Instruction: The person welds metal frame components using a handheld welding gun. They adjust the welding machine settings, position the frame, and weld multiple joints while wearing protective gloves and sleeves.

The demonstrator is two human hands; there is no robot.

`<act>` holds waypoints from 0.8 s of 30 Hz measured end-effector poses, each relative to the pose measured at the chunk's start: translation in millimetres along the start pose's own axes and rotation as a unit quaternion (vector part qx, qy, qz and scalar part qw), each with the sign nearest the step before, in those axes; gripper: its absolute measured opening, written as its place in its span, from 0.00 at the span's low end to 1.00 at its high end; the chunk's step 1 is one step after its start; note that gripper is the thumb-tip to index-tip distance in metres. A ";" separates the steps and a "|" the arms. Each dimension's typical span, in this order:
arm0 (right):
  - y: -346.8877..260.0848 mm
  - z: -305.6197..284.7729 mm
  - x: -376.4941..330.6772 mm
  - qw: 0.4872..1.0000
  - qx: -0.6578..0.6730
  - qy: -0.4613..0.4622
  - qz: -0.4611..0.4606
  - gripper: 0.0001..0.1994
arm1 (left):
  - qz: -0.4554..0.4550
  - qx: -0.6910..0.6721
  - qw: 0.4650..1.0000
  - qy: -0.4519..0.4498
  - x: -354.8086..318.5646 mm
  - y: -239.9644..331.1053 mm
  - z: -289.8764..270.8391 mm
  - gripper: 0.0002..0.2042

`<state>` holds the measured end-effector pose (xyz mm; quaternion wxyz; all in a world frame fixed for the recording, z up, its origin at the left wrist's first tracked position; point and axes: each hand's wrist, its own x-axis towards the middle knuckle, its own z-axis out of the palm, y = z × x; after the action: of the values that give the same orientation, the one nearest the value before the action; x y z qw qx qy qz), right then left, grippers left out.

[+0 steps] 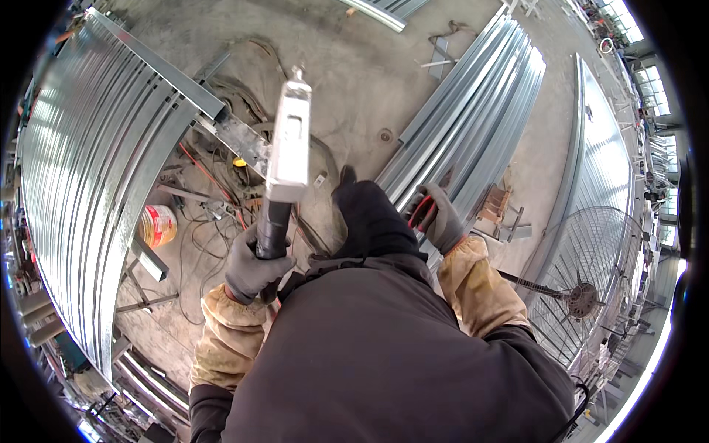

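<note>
My left hand (255,264), in a grey glove, is closed round the black grip of a handheld tool (288,144). This tool has a silver boxy body and a narrow tip, which points away from me. In my gloved right hand (443,220), a red-handled tool (422,212) is held with the fingers wrapped round it; its working end is unclear. That hand is in front of the near ends of long galvanized metal profiles (473,100). Tan sleeve covers run over both my forearms.
At left, a rack bears many metal strips (96,170). Beside it stand a bucket (158,225) and a metal beam (240,140), with cables (214,236) tangled on the floor. A large caged fan (583,299) stands at right, next to a stack of shiny sheets (605,148).
</note>
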<state>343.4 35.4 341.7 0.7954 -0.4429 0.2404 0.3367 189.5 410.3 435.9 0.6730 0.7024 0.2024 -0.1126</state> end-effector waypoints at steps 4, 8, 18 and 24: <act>-2.2 14.4 46.6 0.989 -0.069 -0.028 0.129 0.20 | -0.019 -0.134 0.991 0.023 58.2 -2.1 9.4 0.19; -34.4 15.8 123.2 0.944 -0.215 -0.133 0.210 0.20 | -0.011 -0.223 0.972 0.070 134.3 9.9 28.4 0.17; -204.1 16.3 254.1 0.916 -0.243 -0.170 0.272 0.27 | -0.070 -0.247 0.946 0.199 309.2 122.8 49.2 0.14; -290.6 70.0 323.4 0.960 -0.060 -0.102 0.254 0.24 | 0.057 -0.198 0.945 0.255 374.3 199.6 3.4 0.14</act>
<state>779.5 89.7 313.7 0.6758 -0.3776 0.2423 0.5848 611.0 454.2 454.2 0.7296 0.5704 0.3456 0.1512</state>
